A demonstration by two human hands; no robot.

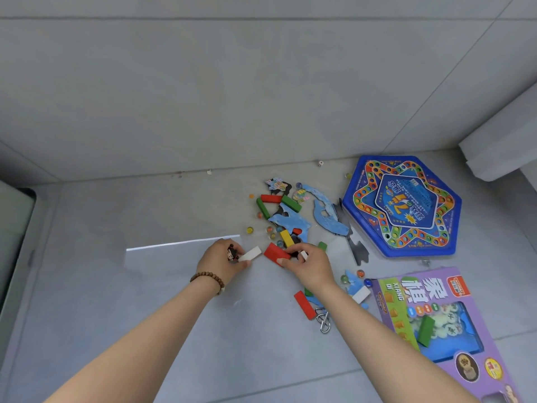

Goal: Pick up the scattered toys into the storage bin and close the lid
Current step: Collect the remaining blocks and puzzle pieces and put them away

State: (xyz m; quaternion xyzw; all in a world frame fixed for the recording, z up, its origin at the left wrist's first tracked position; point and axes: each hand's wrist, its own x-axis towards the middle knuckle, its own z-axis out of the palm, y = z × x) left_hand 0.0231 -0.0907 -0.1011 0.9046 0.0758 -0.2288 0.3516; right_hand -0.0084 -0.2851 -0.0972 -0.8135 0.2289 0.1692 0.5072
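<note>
Left hand (222, 261): fingers curled, clamped on white block (250, 254), small figurine (232, 253) tucked against palm; bead bracelet (209, 279) on wrist. Right hand (309, 267) just beside it: thumb and fingers pinch red block (276, 253), small white piece (304, 255) also under fingers. Loose toys on floor just beyond both hands: yellow block (286, 238), marbles (250, 229), blue puzzle pieces (290, 221). Right of right hand: blue hexagonal game box (404, 205), print unreadable; purple box (453, 324) reads "XIANG QI" plus large Chinese characters, green block (425, 330) lying on it

game boxes (401, 205) 2; red blocks (277, 253) 3; yellow block (287, 238) 1; die (320, 163) 1
</note>
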